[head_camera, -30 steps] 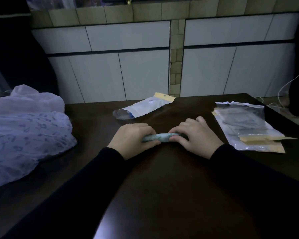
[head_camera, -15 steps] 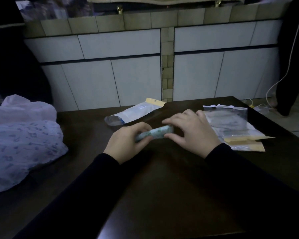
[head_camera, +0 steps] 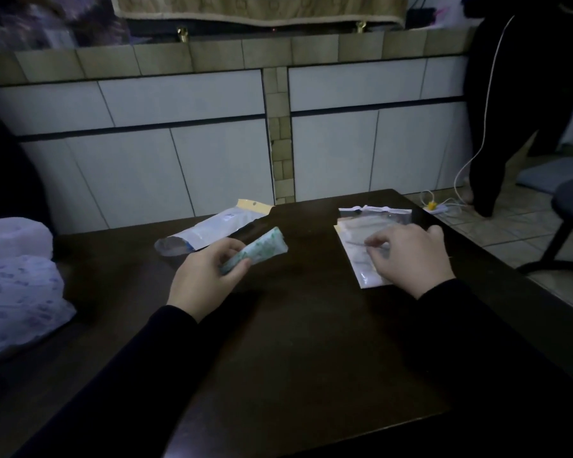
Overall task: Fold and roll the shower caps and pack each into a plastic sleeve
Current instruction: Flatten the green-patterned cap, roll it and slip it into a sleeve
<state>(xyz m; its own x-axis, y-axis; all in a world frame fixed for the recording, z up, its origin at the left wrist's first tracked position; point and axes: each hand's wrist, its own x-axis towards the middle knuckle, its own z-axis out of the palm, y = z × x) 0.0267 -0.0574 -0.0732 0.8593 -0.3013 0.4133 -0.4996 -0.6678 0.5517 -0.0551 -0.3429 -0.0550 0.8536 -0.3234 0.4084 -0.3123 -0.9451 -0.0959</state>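
My left hand (head_camera: 203,278) grips a rolled shower cap (head_camera: 262,248), pale with a green print, lifted a little above the dark table (head_camera: 298,342), its free end pointing up and right. My right hand (head_camera: 407,256) rests on a stack of clear plastic sleeves (head_camera: 361,256) at the table's right, fingers bent and touching the top sleeve. A packed sleeve (head_camera: 209,226) with a yellow header lies at the table's far side, left of centre.
A heap of loose printed shower caps (head_camera: 17,292) fills the left edge of the table. Behind the table is a tiled wall (head_camera: 212,153). On the floor to the right are a chair base (head_camera: 563,233), a white cable (head_camera: 457,180) and a dark hanging garment (head_camera: 510,94).
Both hands pressed the roll on the table a second ago. Now my left hand alone holds it raised, and my right hand has moved right onto the sleeve stack.
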